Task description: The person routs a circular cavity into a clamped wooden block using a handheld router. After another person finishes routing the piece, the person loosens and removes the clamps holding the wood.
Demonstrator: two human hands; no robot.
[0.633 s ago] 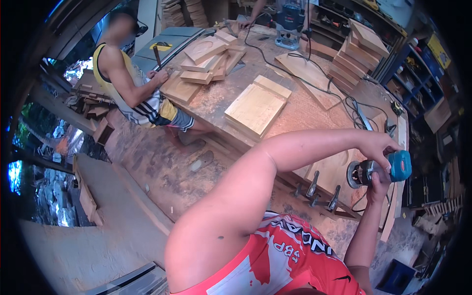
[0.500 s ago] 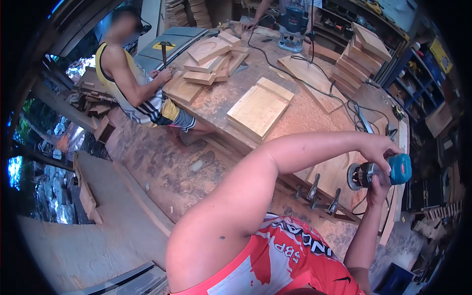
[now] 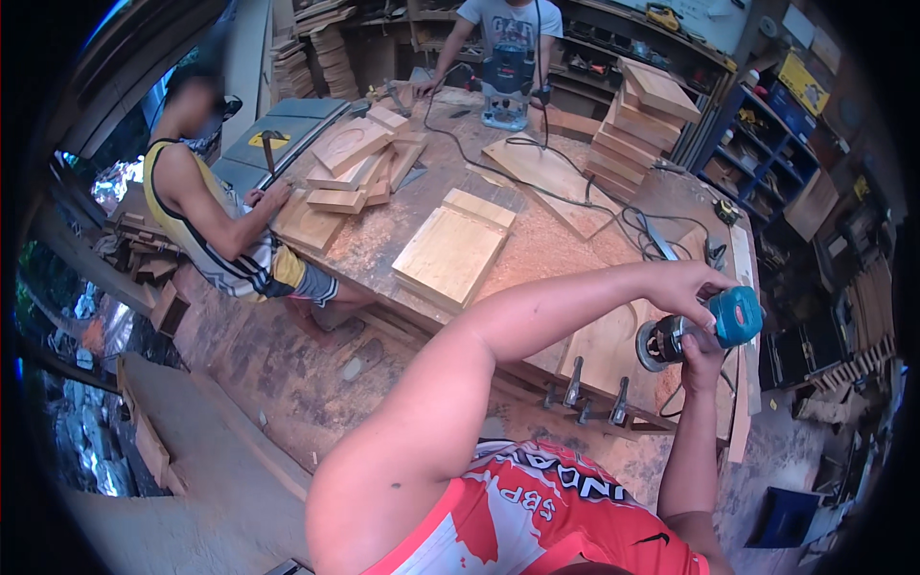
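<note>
A compact trim router with a teal top [image 3: 736, 314] and a round clear base lies tilted sideways in the air at the right, over the near end of the workbench. My left hand [image 3: 686, 289] reaches across and grips its upper side near the teal housing. From below, my right hand [image 3: 704, 360] wraps round the router's dark middle section. The bit cannot be made out. Beneath and left of the router is a wooden board [image 3: 599, 350] with a curved cut line, held at the bench edge by metal clamps [image 3: 573, 381].
Stacked boards [image 3: 455, 251] lie mid-bench amid sawdust. A tall pile of blocks [image 3: 637, 134], a larger router [image 3: 508, 86] and trailing black cable [image 3: 575, 199] are farther back. One person [image 3: 206, 201] works at the left beside a hammer [image 3: 269, 151]; another [image 3: 479, 38] stands behind the bench.
The whole view has shifted, so the bench and router appear farther left and the person at the back shows more fully. Both hands keep their hold on the router.
</note>
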